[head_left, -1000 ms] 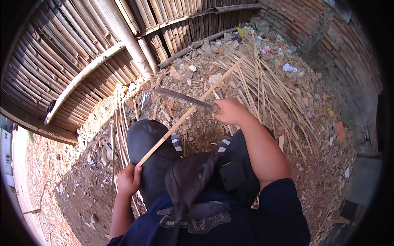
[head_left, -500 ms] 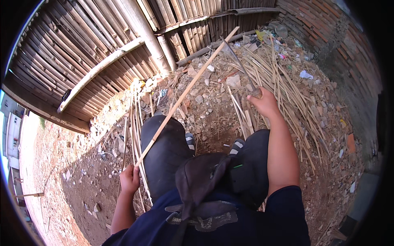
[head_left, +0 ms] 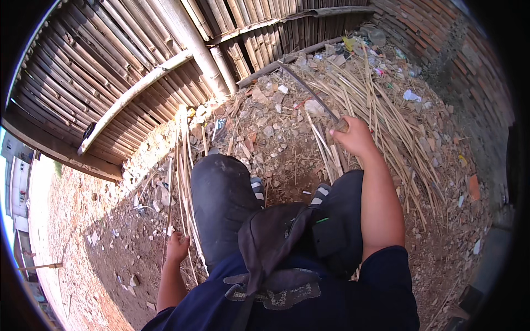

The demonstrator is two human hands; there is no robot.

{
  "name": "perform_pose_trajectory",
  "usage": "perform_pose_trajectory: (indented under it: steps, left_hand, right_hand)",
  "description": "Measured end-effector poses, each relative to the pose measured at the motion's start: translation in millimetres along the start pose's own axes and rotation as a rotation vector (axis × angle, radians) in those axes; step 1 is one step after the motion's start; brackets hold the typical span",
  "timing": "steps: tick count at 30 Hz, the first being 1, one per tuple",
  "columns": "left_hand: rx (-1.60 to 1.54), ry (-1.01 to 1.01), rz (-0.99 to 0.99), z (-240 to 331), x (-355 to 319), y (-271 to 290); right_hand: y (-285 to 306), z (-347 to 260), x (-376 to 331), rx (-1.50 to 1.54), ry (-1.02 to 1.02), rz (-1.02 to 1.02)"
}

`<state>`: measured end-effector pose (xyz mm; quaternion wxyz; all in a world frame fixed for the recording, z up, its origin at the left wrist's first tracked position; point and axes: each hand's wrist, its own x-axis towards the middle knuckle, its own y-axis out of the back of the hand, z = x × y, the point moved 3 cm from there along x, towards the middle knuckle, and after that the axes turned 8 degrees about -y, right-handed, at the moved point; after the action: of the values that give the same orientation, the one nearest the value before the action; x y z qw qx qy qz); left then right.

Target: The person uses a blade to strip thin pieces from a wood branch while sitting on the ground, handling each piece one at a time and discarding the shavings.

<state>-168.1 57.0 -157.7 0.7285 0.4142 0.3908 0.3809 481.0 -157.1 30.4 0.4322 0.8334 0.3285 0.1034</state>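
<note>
My right hand (head_left: 355, 136) grips a long, narrow-bladed knife (head_left: 309, 91), its dark blade slanting up and to the left over the rubble. Low on the left, my left hand (head_left: 177, 248) has its fingers loosely curled and a little apart, with no long strip showing in it. It is beside a bundle of thin bamboo strips (head_left: 184, 171) lying left of my left knee. More bamboo strips (head_left: 381, 121) form a large heap at the right. Several shorter split pieces (head_left: 327, 151) lie in front of my right knee.
A bamboo wall (head_left: 138, 71) with round poles stands ahead, and a brick wall (head_left: 425, 33) closes off the right. Stones and litter cover the ground (head_left: 265, 132). My knees (head_left: 221, 182) are bent, with a dark cloth bag (head_left: 270, 234) between them.
The long bamboo strip that my left hand held across my knee is no longer in it. That hand has dropped slightly lower. The knife blade has swung left and down.
</note>
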Motion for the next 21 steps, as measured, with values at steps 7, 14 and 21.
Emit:
perform_pose_trajectory:
  steps: [7,14,21]
  left_hand:
    - [-0.661,0.102,-0.298,-40,-5,-119]
    - [-0.436,0.043,-0.552,-147,-47,-179]
    - [-0.426,0.218,-0.597,-90,-22,-136]
  right_hand:
    - [36,33,1,0.122,-0.049,0.203]
    - [66,114,-14,0.606,-0.279,0.297]
    - [-41,306,-75,0.105,-0.509,0.695]
